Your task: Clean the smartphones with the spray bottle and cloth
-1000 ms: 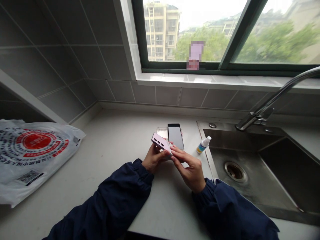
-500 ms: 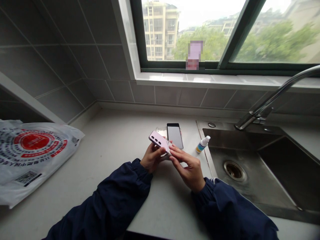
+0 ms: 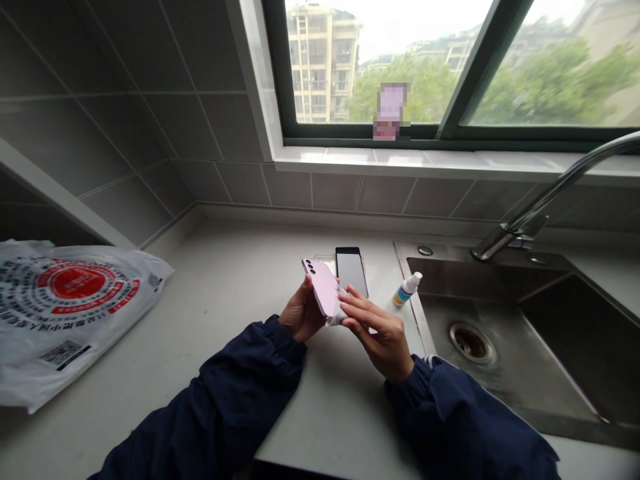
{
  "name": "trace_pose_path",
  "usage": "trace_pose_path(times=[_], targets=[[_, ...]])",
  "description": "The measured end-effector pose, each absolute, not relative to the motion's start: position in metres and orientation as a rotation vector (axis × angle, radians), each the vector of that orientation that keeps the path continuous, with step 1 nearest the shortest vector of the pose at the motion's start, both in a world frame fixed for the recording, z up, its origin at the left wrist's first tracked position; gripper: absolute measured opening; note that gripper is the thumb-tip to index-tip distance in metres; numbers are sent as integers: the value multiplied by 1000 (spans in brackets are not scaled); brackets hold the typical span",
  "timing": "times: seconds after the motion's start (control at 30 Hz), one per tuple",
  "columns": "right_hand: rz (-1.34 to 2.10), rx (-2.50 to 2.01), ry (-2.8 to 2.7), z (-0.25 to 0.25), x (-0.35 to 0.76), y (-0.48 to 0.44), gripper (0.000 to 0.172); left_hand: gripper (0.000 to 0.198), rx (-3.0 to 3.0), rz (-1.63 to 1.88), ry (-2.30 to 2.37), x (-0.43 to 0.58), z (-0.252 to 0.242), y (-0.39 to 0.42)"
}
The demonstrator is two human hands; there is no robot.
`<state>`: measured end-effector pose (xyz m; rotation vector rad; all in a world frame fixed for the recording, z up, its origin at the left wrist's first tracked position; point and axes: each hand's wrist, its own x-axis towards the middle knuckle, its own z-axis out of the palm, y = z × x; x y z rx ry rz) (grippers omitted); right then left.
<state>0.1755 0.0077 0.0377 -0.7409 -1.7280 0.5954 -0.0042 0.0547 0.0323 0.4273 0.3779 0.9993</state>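
A pink smartphone (image 3: 323, 285), its back with camera lenses facing me, is tilted above the counter. My left hand (image 3: 303, 313) grips it by the left side. Against the phone's right edge, my right hand (image 3: 376, 330) presses a white wipe (image 3: 336, 316), perhaps tissue or cloth, mostly covered by the fingers. Behind the hands, a second phone (image 3: 351, 270) with a black top edge and a grey face lies flat. Under and beside it is a clear phone case (image 3: 325, 259), partly hidden. A small white spray bottle (image 3: 407, 289) with a blue and yellow label stands to the right.
A steel sink (image 3: 505, 373) with a drain takes up the right, and a chrome faucet (image 3: 540, 200) arches over it. On the left lies a white plastic bag (image 3: 90, 313) with red and black print. A window (image 3: 400, 67) is above the pale counter (image 3: 215, 287).
My left hand has turned the pink phone more upright, so more of its back shows. The wipe in my right hand is now at the phone's lower right edge.
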Motion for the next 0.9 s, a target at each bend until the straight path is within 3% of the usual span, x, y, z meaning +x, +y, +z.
trace_pose_path(times=[0.67, 0.9], targets=[[671, -794, -1785, 34, 176, 3, 38, 66, 514, 1000, 516, -2, 25, 50], [731, -854, -2027, 33, 177, 4, 60, 56, 759, 986, 662, 1, 19, 49]])
